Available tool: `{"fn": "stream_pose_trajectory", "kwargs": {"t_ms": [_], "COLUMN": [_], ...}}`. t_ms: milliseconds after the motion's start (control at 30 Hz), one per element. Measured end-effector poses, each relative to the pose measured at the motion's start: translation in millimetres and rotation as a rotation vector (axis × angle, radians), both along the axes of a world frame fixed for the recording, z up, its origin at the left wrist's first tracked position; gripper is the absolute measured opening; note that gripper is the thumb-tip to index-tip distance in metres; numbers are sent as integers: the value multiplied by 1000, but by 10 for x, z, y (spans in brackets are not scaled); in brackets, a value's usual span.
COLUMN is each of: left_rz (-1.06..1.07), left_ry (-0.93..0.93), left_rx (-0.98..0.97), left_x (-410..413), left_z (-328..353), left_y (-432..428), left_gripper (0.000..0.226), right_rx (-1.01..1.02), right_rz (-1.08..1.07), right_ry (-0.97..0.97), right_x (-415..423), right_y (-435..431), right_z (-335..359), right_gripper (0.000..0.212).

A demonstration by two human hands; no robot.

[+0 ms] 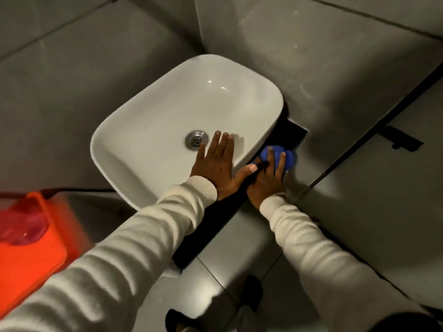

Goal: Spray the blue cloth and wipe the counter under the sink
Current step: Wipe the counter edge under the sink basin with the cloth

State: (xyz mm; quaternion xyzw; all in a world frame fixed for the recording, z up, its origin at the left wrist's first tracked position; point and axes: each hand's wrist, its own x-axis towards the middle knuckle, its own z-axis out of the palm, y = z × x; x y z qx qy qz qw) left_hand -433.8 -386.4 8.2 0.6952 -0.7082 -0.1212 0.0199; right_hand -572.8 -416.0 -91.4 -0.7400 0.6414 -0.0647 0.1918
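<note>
A white vessel sink (pixel 167 116) sits on a narrow black counter (pixel 206 226). My left hand (pixel 215 161) lies flat on the sink's near rim, fingers spread, holding nothing. My right hand (pixel 268 178) presses a bunched blue cloth (pixel 279 155) onto the black counter just beside the sink's right edge. The cloth is partly covered by my fingers. No spray bottle shows clearly.
An orange bucket (pixel 31 248) with something pinkish inside stands at the lower left. Grey tiled walls surround the sink. A grey partition with a black frame and a bracket (pixel 402 140) runs along the right. Dark shoes (pixel 251 293) stand on the grey floor below.
</note>
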Motion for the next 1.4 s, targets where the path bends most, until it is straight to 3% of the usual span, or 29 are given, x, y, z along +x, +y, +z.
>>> {"fn": "stream_pose_trajectory", "kwargs": {"t_ms": [100,233,433,467,567,667,767,900,1067,1200,1400], "left_rz": [-36,-4,-17,-25,-82,-138,-168,-232,-425,-572,-644], "left_ry": [-44,-65,-89,-97,-122,-149,-152,-153,-272,-323,-395], "left_rx": [-4,-78,-105,-117,-137,-115,-96,-55,-96,-121,-121], "left_x": [191,507,1069,1225,1786,2333,2855,3236,3436,3517,3544], "left_z": [34,62,64,55,14,16,28,37,84,105,167], "left_y": [300,680,962,987,991,786,536,222,-78,-270,-412], "left_gripper": [99,99,103,104,101,98,92,87,80,71,83], "right_rx": [30,-56,-124,-120,14,0,-1,-15,-142,-173,-115], "right_rz": [41,148,329,339,336,276,219,147,211,233,321], "right_ry": [28,44,138,159,244,348,314,229,146,82,2], "right_x": [321,738,1143,1184,1320,1408,1455,1634,2216,2693,3153], "right_y": [708,1502,2150,2180,2248,2256,2259,2290,2338,2105,1755], "right_z": [54,108,146,147,178,210,176,116,-16,-50,-128], "right_gripper": [68,57,50,53,90,56,66,59,52,60,87]}}
